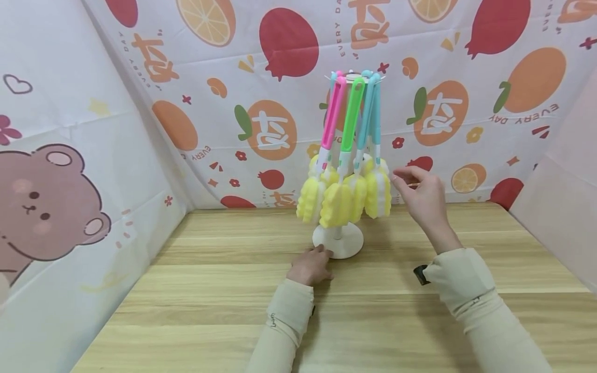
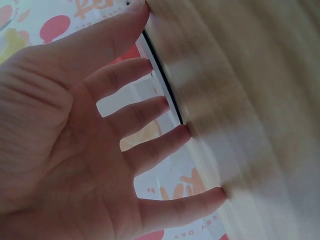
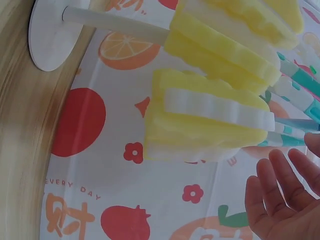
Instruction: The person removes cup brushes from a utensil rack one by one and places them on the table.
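Observation:
A white stand (image 1: 349, 247) with a round base holds several hanging sponge bottle brushes with yellow-and-white heads. A pink brush handle (image 1: 333, 114), a green brush handle (image 1: 353, 116) and several teal ones hook onto the top. My left hand (image 1: 310, 265) is at the near left edge of the base. Its fingers are spread in the left wrist view, fingertips down by the wooden surface. Just right of the rightmost brush head (image 1: 379, 192), my right hand (image 1: 424, 202) is raised with bent, relaxed fingers. In the right wrist view, those fingertips are near the teal handles and hold nothing.
The stand is on a wooden table (image 1: 210, 290). Behind it hangs a fruit-patterned cloth (image 1: 200, 67), and a cloth with a bear print (image 1: 51, 202) covers the left side. Another pale cloth (image 1: 569, 197) closes off the right.

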### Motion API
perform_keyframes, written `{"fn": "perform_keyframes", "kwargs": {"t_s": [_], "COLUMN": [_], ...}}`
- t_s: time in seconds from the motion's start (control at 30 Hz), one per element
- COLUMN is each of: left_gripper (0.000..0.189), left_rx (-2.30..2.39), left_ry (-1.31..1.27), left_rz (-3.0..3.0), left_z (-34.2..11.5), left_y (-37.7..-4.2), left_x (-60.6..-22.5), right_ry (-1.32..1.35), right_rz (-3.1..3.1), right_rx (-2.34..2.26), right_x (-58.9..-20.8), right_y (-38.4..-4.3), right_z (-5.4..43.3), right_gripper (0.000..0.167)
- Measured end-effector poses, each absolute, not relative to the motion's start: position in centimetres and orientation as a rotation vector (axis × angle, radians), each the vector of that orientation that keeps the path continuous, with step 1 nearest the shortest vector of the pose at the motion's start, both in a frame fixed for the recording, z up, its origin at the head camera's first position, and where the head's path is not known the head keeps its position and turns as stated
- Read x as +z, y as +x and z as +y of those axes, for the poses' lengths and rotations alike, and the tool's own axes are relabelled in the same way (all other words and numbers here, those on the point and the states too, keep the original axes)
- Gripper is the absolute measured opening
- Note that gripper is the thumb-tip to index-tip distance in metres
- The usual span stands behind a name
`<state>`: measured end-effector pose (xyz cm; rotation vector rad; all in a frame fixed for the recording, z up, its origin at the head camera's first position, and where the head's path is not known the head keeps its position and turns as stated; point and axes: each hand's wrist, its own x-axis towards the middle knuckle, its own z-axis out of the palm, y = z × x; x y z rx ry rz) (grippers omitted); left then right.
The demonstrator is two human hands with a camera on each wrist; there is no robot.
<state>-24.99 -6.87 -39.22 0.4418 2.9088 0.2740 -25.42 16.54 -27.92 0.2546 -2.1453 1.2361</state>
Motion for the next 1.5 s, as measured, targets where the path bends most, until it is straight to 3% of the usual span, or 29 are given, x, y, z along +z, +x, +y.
{"fn": "perform_keyframes", "kwargs": {"t_s": [1.5], "left_gripper": [0.051], "left_rx": [0.215], "left_ry": [0.426], "left_rz": [2.901], "left_z": [-6.8], "left_y": [-24.9], "left_x": [-39.4], "right_ry": [0.261], "right_rz": [-2.3], "right_rx": [1.092], "right_x": [-24.6], "right_y": [-29.1], "right_z": [14.1], "right_gripper": [0.029]}}
